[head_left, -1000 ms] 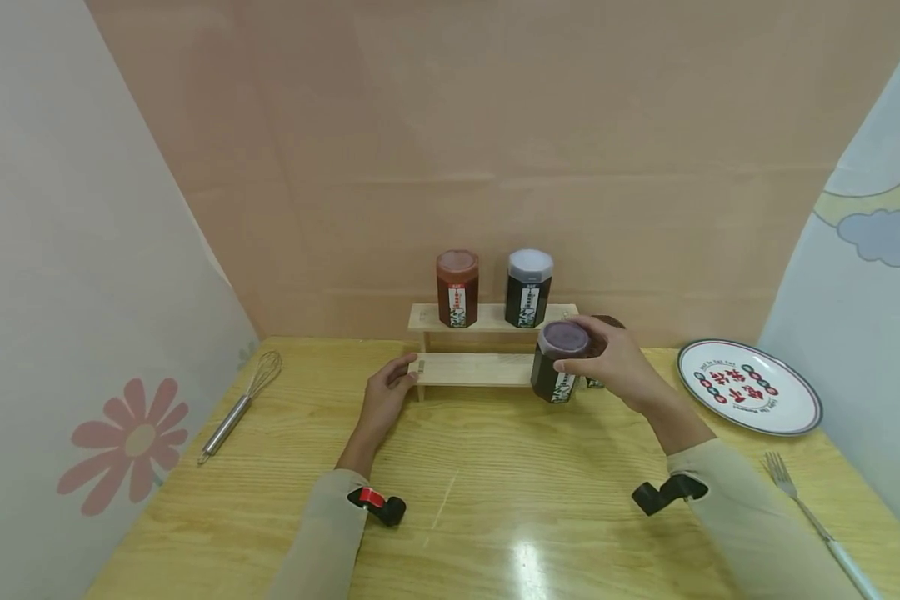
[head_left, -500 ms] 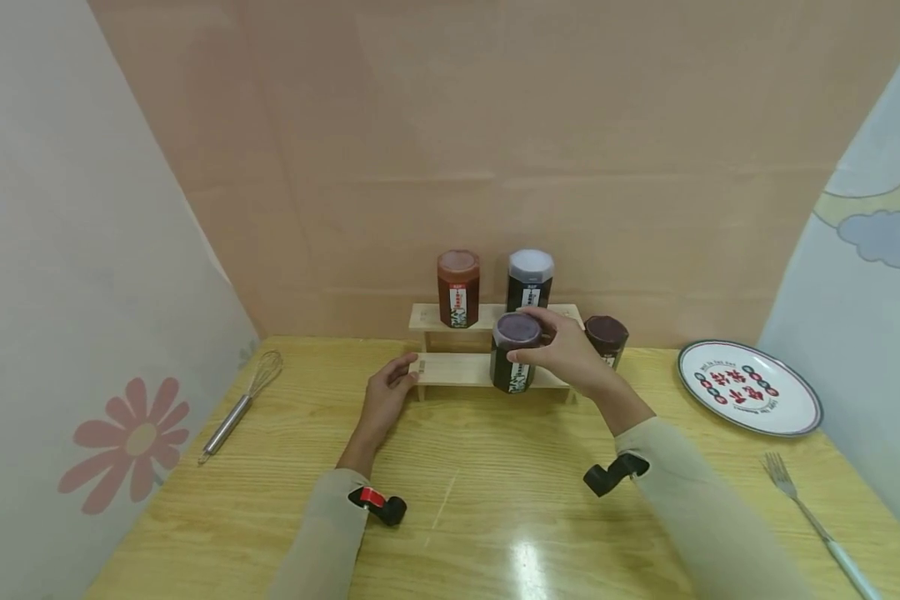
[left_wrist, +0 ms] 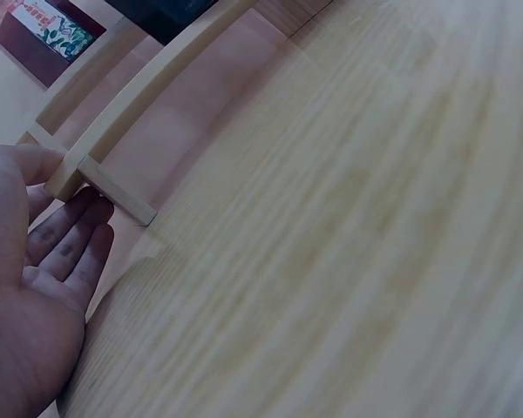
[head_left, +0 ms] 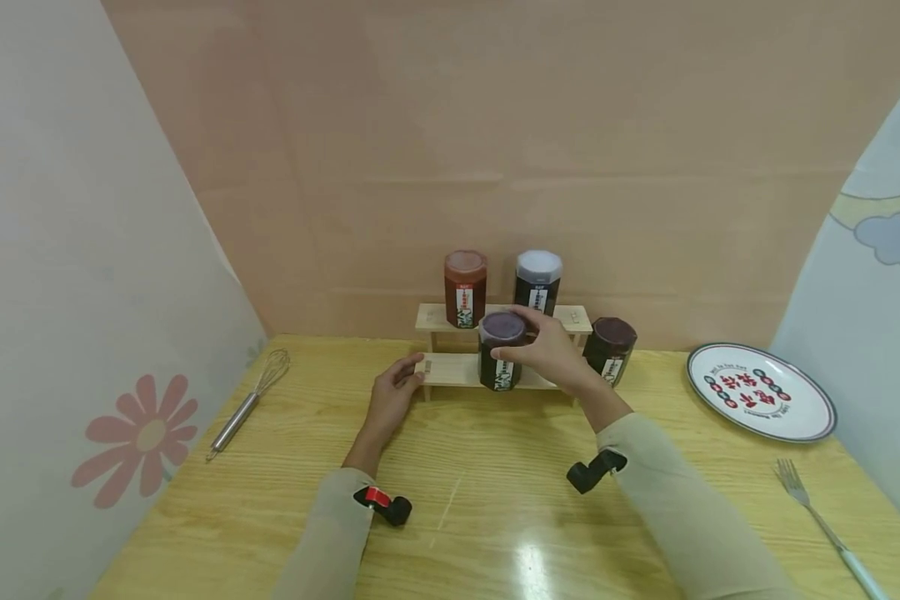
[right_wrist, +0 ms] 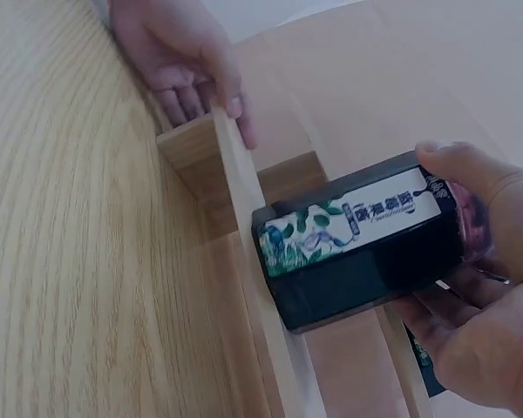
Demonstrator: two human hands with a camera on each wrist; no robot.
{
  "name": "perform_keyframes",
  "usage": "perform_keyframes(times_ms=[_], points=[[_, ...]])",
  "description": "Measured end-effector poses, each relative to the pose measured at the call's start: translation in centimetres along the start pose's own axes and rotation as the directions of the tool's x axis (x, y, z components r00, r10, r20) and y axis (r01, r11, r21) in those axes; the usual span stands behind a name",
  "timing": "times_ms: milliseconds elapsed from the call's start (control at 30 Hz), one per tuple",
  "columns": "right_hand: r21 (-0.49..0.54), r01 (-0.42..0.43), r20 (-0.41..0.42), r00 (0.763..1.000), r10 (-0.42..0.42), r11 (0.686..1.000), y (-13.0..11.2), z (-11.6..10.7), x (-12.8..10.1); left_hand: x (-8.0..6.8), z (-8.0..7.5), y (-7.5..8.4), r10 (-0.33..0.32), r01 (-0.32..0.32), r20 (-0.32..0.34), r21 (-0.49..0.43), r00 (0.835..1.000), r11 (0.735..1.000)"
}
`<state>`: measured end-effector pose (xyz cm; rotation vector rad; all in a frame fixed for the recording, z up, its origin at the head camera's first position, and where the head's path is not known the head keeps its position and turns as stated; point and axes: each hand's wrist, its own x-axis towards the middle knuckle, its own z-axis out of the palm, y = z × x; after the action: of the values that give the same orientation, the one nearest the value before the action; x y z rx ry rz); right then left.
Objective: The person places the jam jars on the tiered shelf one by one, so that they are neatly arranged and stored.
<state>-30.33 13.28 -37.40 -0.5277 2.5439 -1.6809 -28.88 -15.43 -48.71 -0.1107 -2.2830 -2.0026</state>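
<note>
1. The right hand (head_left: 551, 354) grips a dark jar (head_left: 499, 352) near its purple lid, fingers curled round it, and holds it upright over the lower step of a wooden rack (head_left: 450, 368).
2. The left hand (head_left: 394, 394) rests with relaxed, nearly straight fingers against the rack's left end, holding nothing.
3. Behind the right hand, a red-brown jar (head_left: 465, 288) and a white-lidded jar (head_left: 537, 282) stand on the upper step.
4. Just right of the right hand, a fourth jar (head_left: 609, 349) stands on the table (head_left: 495, 517).
5. A whisk (head_left: 249, 402) lies well left of the left hand; a plate (head_left: 761, 391) and fork (head_left: 825, 527) lie well right of the right hand.
</note>
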Motion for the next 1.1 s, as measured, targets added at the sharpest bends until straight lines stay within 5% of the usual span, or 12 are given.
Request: perform_keyframes(times_ms=[167, 533, 1100], points=[[-0.015, 0.019, -0.006, 1.0, -0.019, 1.0, 0.2, 0.3, 0.0, -0.1, 0.0, 0.0, -0.011, 0.011, -0.002, 0.001, 1.0, 1.0], [0.201, 0.019, 0.022, 0.999, -0.024, 0.979, 1.9, -0.4, -1.5, -0.1, 0.0, 0.2, -0.015, 0.015, 0.006, -0.01, 1.0, 1.0], [0.223, 0.098, -0.086, 0.993, -0.08, 0.97, 2.4, 2.5, -0.6, -0.2, -0.1, 0.3, -0.008, 0.008, 0.012, -0.005, 1.0, 1.0]])
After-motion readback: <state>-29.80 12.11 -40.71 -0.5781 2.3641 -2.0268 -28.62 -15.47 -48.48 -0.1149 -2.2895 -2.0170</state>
